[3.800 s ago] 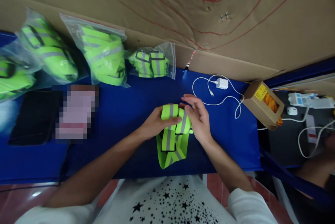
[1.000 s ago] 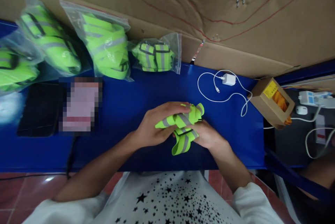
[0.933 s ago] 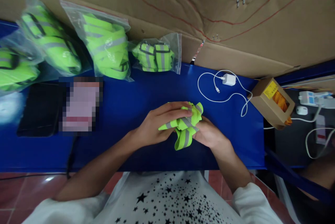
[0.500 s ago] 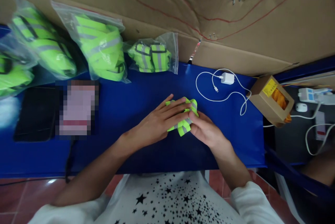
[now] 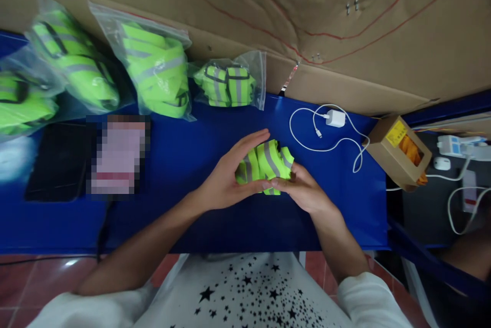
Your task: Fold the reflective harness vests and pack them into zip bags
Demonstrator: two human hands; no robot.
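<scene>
Between my hands, over the blue tabletop (image 5: 230, 225), is a bundled neon-yellow reflective strap (image 5: 269, 160) with grey stripes. My left hand (image 5: 230, 177) wraps the bundle's left side, thumb along its near edge and fingers at the far side. From the right, my right hand (image 5: 303, 187) grips the bundle, its thumb on the front and its other fingers mostly hidden behind. The two thumb tips meet at the near edge. A short end of the strap sticks out at the upper right.
Clear zip bags with neon straps (image 5: 157, 72) line the back left. A black tablet (image 5: 57, 161) and a blurred-out device (image 5: 118, 156) lie at left. A white charger (image 5: 335, 118) with its cable and a cardboard box (image 5: 397, 151) are at right. Part of another person's arm (image 5: 470, 254) shows far right.
My left hand has turned from lying flat over the strap to wrapping its left side. More of the bundle now shows, looking more compact. The view has shifted slightly.
</scene>
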